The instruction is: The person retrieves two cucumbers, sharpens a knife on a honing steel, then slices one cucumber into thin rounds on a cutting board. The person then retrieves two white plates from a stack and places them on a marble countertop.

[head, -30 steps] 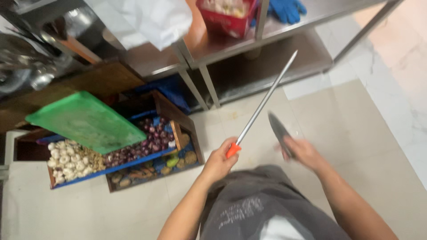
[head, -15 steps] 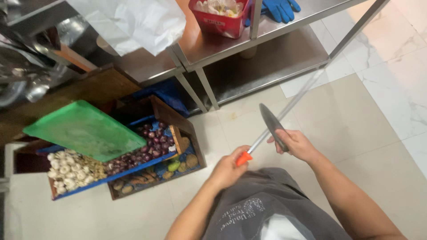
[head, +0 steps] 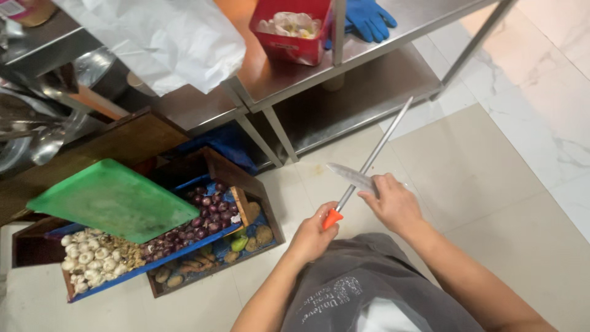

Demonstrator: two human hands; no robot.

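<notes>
Left hand: the left hand (head: 311,237) is being kept clamped on the orange handle of a honing steel (head: 375,154), rod slanting far and right
Right hand: the right hand (head: 393,203) is being kept clenched on a knife (head: 350,176), blade being laid against the rod
Crates: onions (head: 206,215) and garlic (head: 86,258) are being stored left, under a green tray (head: 110,200)
Shelf: a red box (head: 292,27) and blue gloves (head: 369,17) are being held far
</notes>
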